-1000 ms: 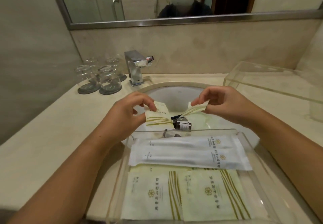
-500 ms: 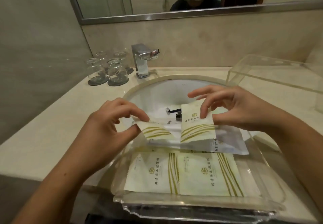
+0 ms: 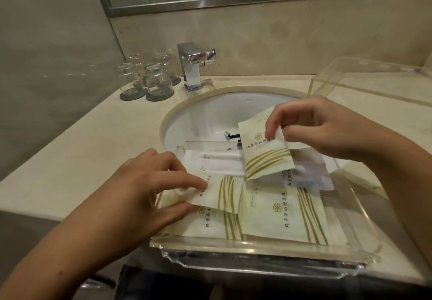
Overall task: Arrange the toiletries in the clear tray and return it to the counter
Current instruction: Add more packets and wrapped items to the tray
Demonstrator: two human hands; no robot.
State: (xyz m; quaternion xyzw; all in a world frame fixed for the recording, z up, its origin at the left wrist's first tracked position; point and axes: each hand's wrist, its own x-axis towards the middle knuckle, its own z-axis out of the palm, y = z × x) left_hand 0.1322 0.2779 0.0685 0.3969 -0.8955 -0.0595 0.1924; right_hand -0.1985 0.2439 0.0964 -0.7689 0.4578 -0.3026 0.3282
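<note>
My left hand (image 3: pixel 140 189) pinches a striped sachet (image 3: pixel 222 192) low over the left side of the clear tray (image 3: pixel 257 250), which sits at the counter's (image 3: pixel 81 159) front edge, across the sink (image 3: pixel 210 112). My right hand (image 3: pixel 315 129) pinches a second sachet (image 3: pixel 264 152) above the tray's far right.

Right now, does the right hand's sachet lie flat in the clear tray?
No, the right hand pinches the sachet, holding it raised above the clear tray.

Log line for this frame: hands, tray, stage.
left hand: pinches left sachet, low in clear tray | right hand: pinches right sachet above tray | tray: across sink front | stage: arranging
</note>
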